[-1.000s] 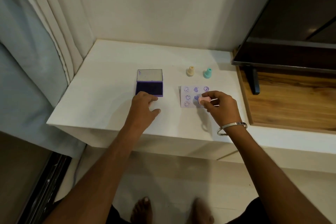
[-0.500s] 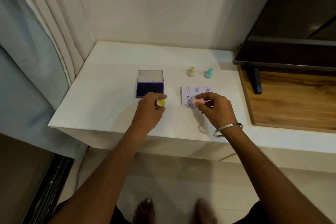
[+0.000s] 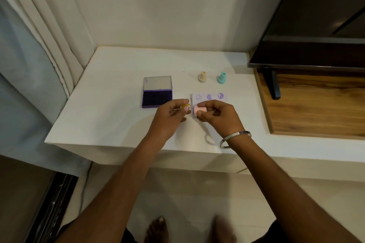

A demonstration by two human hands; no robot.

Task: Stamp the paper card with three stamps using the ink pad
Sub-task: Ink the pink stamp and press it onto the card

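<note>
Head view: the right hand point(image 3: 216, 117) pinches a pink plastic stamp point(image 3: 199, 110) sideways over the lilac paper card point(image 3: 209, 97), which lies at 3 o'clock from the open purple ink pad point(image 3: 157, 97). The left hand point(image 3: 169, 118) grips a small yellow cap point(image 3: 185, 106). Stamping looks about finished; next, I judge, the cap goes onto the stamp face.

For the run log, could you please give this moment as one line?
right hand: holds pink plastic stamp | left hand: holds small yellow cap | purple ink pad: open | card: stamped
</note>
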